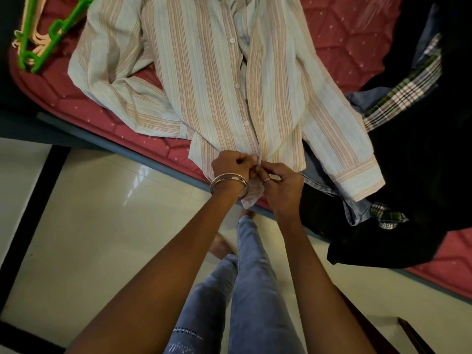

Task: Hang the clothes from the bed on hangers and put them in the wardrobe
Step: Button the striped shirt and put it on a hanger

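Note:
A pale striped long-sleeved shirt (204, 80) lies spread front-up on the red quilted bed (352, 42), its hem hanging over the bed's near edge. My left hand (233, 166) and my right hand (278, 178) meet at the bottom of the button placket, each pinching the fabric there. Green and cream plastic hangers (48, 34) lie stacked at the bed's far left corner.
A heap of dark clothes (421, 149) with a checked garment (398, 98) and blue denim (357, 210) covers the bed's right side. Cream floor tiles (102, 213) lie below, with my legs in jeans (245, 290) against the bed edge.

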